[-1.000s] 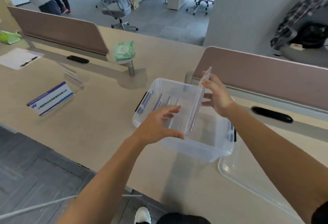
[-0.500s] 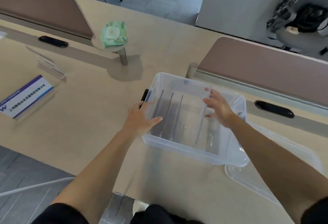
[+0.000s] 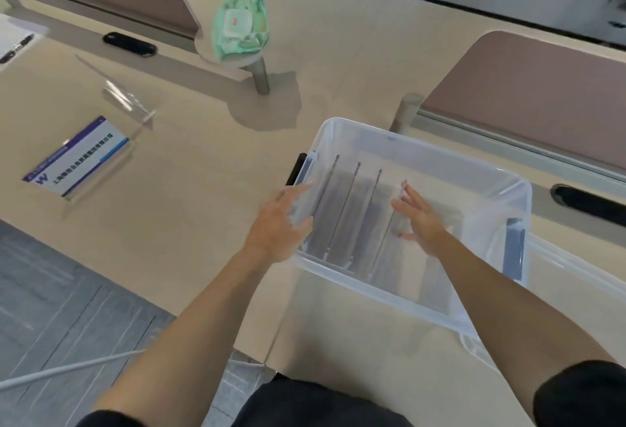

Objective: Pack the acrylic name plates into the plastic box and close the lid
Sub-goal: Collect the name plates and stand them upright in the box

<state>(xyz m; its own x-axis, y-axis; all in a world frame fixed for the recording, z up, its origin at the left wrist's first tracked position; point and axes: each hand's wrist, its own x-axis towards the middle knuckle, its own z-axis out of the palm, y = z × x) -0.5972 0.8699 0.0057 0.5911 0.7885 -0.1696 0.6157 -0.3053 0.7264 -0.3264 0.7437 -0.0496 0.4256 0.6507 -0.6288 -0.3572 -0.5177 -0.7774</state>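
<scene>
Four acrylic name plates (image 3: 345, 210) stand on edge inside the clear plastic box (image 3: 423, 152), side by side, running from 7 o'clock to 1 o'clock. The box sits on the desk (image 3: 189, 223) at about 3 o'clock from the middle of your view, with no lid on it. Your left hand (image 3: 277, 223) rests against the box's 9 o'clock wall, its fingers straight and slightly apart, the tips up at the rim by the latch. Your right hand (image 3: 420, 220) is down inside the box, fingers spread and straight, the tips and thumb touching the plate nearest 3 o'clock (image 3: 389, 226); you cannot tell whether it pinches the plate's edge. The clear lid (image 3: 576, 277) lies flat on the desk at the box's 4 o'clock, partly under it. Two more plates wait outside the box: one with a blue and white card (image 3: 78, 159) at 9 o'clock, and an empty clear one (image 3: 125, 98) just beyond it at 10 o'clock. A green pack of wipes (image 3: 240, 28) sits on a small round stand at 12 o'clock.
</scene>
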